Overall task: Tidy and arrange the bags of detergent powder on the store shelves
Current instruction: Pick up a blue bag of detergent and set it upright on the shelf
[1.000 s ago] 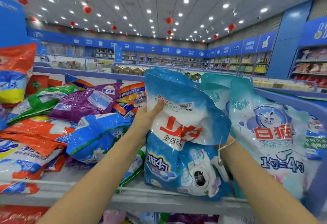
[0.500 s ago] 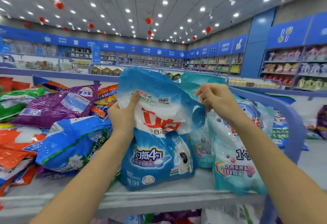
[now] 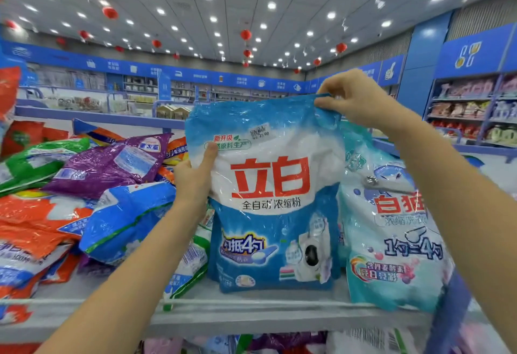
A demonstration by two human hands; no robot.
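Bottom edge: packs on the lower tier [image 3: 361, 338] are cut off by the frame; I can make out only a barcode strip and some purple film. Both forearms enter from the lower corners, elbows out of view.

The grey shelf lip [image 3: 251, 317] hides the base seam of the blue detergent bag [image 3: 274, 213]. The bag stands upright on the top shelf, right of centre, front facing me.
- Left hand [image 3: 193, 177] grips its left edge. The thumb lies across the front near the green slogan; the fingers are behind the film, unseen.
- Right hand [image 3: 355, 99] pinches the top right corner, fingers curled over the seal.
- Look: glossy, crinkled plastic; a white band with two large red characters; a washing-machine picture low on the right. The price sticker [image 3: 260, 131] is too blurred to read surely.

Just to its right is a teal bag [image 3: 391, 241] with a cat logo. Its left edge is covered by the blue one and its right side is blocked by my right arm.

Left is a loose heap lying flat: a blue bag [image 3: 126, 213], an orange bag [image 3: 36, 222], a purple bag [image 3: 112, 163] and a green bag [image 3: 33, 160], overlapping, with labels mostly hidden.

Far off: wall shelving [image 3: 470, 113], its goods blurred, and red lanterns [image 3: 245, 34] at the ceiling.
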